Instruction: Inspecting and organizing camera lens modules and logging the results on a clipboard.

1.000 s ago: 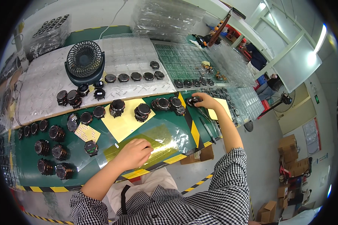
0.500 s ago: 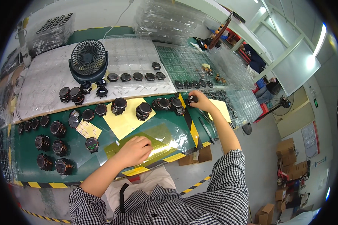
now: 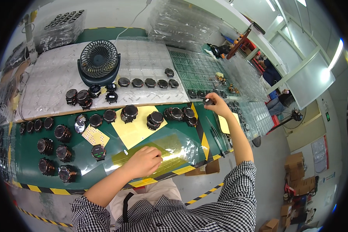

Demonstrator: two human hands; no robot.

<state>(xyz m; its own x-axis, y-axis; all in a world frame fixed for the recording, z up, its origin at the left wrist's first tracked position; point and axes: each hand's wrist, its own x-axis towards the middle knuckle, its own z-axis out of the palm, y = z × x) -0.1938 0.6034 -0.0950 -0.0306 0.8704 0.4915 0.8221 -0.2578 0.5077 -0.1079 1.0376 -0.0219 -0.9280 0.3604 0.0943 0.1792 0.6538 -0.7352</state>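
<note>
Looking down from my head camera, my left hand [image 3: 145, 161] lies curled, knuckles up, on the clear sheet with yellow strips [image 3: 164, 152] at the front of the green worktop [image 3: 27, 174], pressing it flat rather than grasping it, while my right hand [image 3: 217, 106] is stretched out to the far right with its grip pinched on a small round black part [image 3: 208, 101], held just above the clear blister tray [image 3: 205, 73] near a row of like parts. I judge the step to be picking up one part; next it likely needs carrying across to the sheet without brushing the stacked black discs [image 3: 179, 114] between.
</note>
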